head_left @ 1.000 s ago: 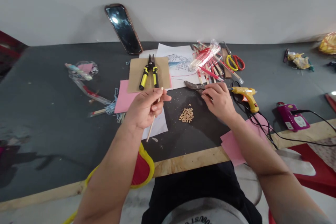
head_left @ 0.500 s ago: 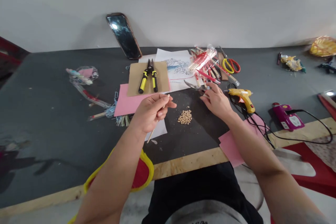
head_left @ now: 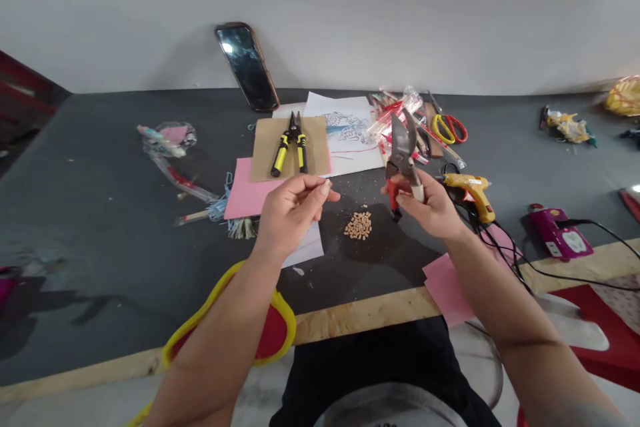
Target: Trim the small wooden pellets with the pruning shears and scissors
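My left hand (head_left: 290, 210) pinches a short pale wooden stick piece (head_left: 327, 183), with only its tip showing between the fingertips. My right hand (head_left: 423, 203) holds up a pair of red-handled pruning shears (head_left: 401, 153), blades pointing upward. Both hands hover above the dark mat, and a small heap of cut wooden pieces (head_left: 358, 225) lies between them. Yellow-and-black tin snips (head_left: 289, 145) rest on a cardboard sheet (head_left: 265, 147) beyond my left hand.
A yellow glue gun (head_left: 467, 190) lies right of my right hand, its black cord trailing toward a pink device (head_left: 560, 233). Farther back are a line drawing (head_left: 345, 133), bagged red-and-wood sticks (head_left: 395, 120), red-and-yellow scissors (head_left: 449, 129), pink paper (head_left: 245, 190) and a phone (head_left: 247, 67) against the wall.
My right hand has lifted the shears off the mat and turned them blades-up. The long stick below my left hand no longer shows; only a short tip remains visible.
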The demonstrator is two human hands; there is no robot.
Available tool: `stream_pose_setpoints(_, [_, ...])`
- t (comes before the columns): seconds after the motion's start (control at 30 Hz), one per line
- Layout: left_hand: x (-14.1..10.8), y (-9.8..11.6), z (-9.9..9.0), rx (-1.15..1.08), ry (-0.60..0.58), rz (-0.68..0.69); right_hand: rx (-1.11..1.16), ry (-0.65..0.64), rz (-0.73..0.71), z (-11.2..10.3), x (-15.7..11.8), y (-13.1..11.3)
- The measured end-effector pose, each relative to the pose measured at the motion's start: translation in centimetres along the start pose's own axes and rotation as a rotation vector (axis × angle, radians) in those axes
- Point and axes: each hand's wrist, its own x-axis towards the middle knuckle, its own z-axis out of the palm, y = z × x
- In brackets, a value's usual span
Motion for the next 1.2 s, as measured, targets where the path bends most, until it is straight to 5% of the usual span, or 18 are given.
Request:
stream_pose_setpoints(0.13, [-0.2, 0.0, 0.0, 0.048, 0.052, 0.091, -0.678, -0.004, -0.238, 0.7, -0.6, 0.0])
stream_pose_setpoints(0.23, [-0.2, -0.3, 0.1, 0.042, 0.071, 0.131, -0.927, -0.038, -0.284, 1.7, -1.0, 0.2])
stream_pose_setpoints(1.2, [-1.1, 1.1, 1.2, 0.185, -0.04, 0.082, -1.039, -0.074, -0.233, 3.1, -1.4, 0.4])
